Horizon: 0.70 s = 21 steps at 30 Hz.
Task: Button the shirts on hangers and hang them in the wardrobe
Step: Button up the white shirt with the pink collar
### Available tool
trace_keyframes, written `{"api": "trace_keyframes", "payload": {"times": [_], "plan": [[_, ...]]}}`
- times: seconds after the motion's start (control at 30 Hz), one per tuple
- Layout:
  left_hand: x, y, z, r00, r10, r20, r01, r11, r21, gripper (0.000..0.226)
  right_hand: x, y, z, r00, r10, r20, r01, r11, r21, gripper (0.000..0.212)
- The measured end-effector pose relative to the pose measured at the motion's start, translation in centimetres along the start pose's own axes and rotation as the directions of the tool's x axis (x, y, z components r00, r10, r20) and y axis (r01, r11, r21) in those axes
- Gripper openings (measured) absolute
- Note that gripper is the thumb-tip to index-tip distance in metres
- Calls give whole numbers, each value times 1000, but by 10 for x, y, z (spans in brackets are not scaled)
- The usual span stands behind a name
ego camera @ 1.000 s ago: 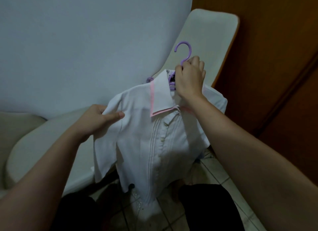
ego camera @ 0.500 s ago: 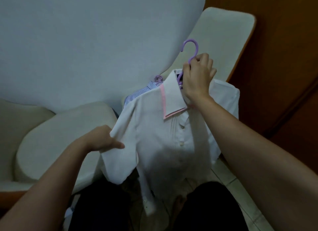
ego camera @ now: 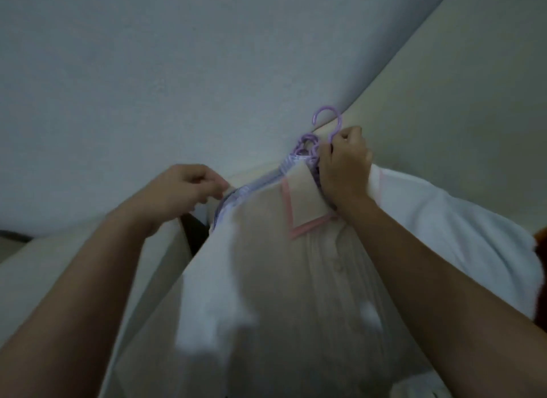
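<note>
the right hand (ego camera: 343, 163) is raised ahead of the camera with its back facing the viewer, the fingers folded into a tight fist around the neck of a purple hanger (ego camera: 329, 122), whose hook stands up clear above the knuckles. its forearm runs down to the lower right corner, lying across the front of the white shirt (ego camera: 266, 279) that hangs from that hanger. the shirt fills the middle of the view, its pink-edged collar (ego camera: 305, 202) just beside the right wrist and its button placket running down below; the lower cloth is blurred. the left hand (ego camera: 183, 190) is held lower and further left, wrist bent, fingers curled in and thumb pressed to them, pinching the white shirt at the outer end of its shoulder. just behind that shoulder lies a lilac striped shirt (ego camera: 254, 184), and a cluster of more purple hooks (ego camera: 307, 144) sits touching the right hand's fingers. behind everything are a pale wall (ego camera: 148, 71) and a cream chair back (ego camera: 444, 101).
</note>
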<state>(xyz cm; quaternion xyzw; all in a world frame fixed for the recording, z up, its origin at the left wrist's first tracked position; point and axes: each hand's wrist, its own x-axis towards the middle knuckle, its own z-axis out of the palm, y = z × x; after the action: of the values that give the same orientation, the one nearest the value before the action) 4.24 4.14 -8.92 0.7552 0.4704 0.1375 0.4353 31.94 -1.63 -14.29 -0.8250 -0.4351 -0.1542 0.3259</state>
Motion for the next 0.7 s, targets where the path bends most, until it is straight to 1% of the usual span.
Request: {"api": "trace_keyframes", "payload": {"times": [0.03, 0.07, 0.1, 0.2, 0.27, 0.3, 0.37, 0.4, 0.43, 0.53, 0.67, 0.7], "plan": [[11, 5, 14, 999, 20, -37, -20, 1000, -6, 7, -4, 7, 10, 998, 10, 58, -7, 999, -46, 42], [26, 8, 27, 999, 33, -43, -32, 999, 23, 6, -3, 14, 18, 994, 19, 112, -11, 998, -70, 42], [37, 8, 42, 999, 33, -27, -31, 997, 73, 11, -5, 18, 23, 988, 32, 153, -22, 997, -70, 39], [64, 11, 76, 999, -28, 37, 20, 979, 203, 43, 2, 22, 28, 957, 70, 281, -48, 995, -85, 34], [73, 17, 93, 996, -47, 76, 24, 959, 283, 58, 7, 24, 24, 911, 97, 402, -57, 992, -111, 36], [75, 19, 99, 995, -52, 87, 19, 941, 339, 62, 8, 24, 20, 880, 104, 463, -66, 993, -97, 40], [78, 29, 109, 995, -62, 75, 23, 900, 434, 62, 13, 25, 8, 813, 128, 569, -114, 992, -61, 53], [81, 34, 110, 998, -47, 51, 18, 886, 464, 63, 18, 24, 2, 785, 122, 607, -114, 992, -52, 58], [80, 40, 113, 998, -48, 41, 22, 880, 475, 65, 20, 26, -5, 748, 118, 653, -104, 993, -60, 59], [86, 46, 113, 997, -63, 49, 32, 880, 475, 69, 33, 37, -15, 682, 74, 728, -17, 996, -85, 45], [92, 47, 109, 992, -78, 101, 10, 836, 549, 57, 46, 53, -23, 553, 91, 828, 28, 991, -127, 43], [92, 48, 108, 991, -78, 110, 2, 827, 563, 54, 47, 54, -23, 535, 91, 840, 55, 988, -143, 44]]}}
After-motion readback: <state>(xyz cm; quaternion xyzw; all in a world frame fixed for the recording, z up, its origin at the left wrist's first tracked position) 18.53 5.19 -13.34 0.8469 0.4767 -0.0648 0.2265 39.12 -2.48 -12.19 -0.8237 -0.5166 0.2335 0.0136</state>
